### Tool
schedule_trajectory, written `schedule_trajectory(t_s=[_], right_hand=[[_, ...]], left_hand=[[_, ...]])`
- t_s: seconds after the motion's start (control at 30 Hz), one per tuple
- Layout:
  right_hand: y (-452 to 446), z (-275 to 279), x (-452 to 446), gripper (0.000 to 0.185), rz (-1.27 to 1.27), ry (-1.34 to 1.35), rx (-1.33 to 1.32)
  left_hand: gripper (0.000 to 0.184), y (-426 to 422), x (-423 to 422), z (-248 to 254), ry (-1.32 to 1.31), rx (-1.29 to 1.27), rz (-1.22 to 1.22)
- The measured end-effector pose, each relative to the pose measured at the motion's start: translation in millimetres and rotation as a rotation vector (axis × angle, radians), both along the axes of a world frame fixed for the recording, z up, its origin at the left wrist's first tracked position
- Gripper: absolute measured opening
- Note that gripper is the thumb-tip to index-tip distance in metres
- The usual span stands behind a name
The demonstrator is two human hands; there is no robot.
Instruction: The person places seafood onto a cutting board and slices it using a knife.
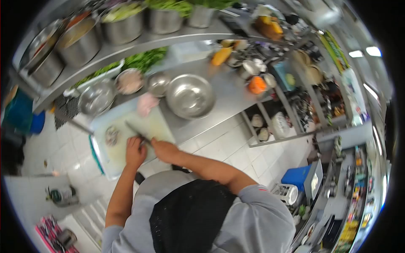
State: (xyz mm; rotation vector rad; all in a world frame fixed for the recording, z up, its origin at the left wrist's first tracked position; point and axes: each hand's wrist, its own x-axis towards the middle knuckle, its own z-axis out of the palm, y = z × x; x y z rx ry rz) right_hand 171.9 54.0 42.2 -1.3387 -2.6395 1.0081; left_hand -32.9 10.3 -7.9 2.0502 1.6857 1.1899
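My right hand point(166, 151) is closed around the handle of a knife point(136, 130), whose blade points away from me over a pale cutting board point(162, 122). Right beside the knife, my left hand point(136, 152) lies low on the board with its fingers bent and close together. Anything under those fingers is hidden. To the left on the board sits a small greyish pile of food point(112, 135), too blurred to name. A soft pink piece point(147, 104), meat or cloth, I cannot tell which, rests at the board's far edge.
Beyond the board stand a large steel bowl point(190, 97), a smaller steel bowl point(158, 84), a bowl of pinkish food point(129, 81) and a colander-like bowl point(97, 99). Overhead, a steel shelf point(139, 41) carries several pots. Shelving with orange items point(257, 85) is at the right.
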Motion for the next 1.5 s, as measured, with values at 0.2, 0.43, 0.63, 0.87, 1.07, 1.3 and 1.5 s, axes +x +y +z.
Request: schedule_trajectory(t_s=[0.2, 0.43, 0.63, 0.87, 1.07, 1.3, 1.5], right_hand=[[0, 16, 2, 0.026, -0.021, 0.021, 0.001], [-13, 18, 11, 0.026, -0.036, 0.017, -0.048], [-18, 32, 13, 0.02, -0.05, -0.037, -0.085], [-16, 29, 10, 0.027, -0.058, -0.059, -0.11], [-16, 27, 10, 0.026, -0.051, -0.074, -0.097], [-16, 28, 9, 0.024, -0.057, -0.09, -0.096], [-17, 26, 9, 0.025, -0.048, -0.079, -0.074]], left_hand=[[0.024, -2, 2, -1, 0.03, -0.014, 0.002], [0.026, -3, 3, 1, 0.037, -0.04, 0.016], [0.026, -2, 5, -1, 0.027, -0.045, 0.042], [0.027, 0, 1, -3, 0.02, -0.036, 0.036], [0.026, 1, 2, 1, 0.009, -0.031, 0.032], [0.025, 1, 3, 3, 0.007, -0.017, 0.03], [0.024, 1, 2, 1, 0.007, -0.037, 0.035]])
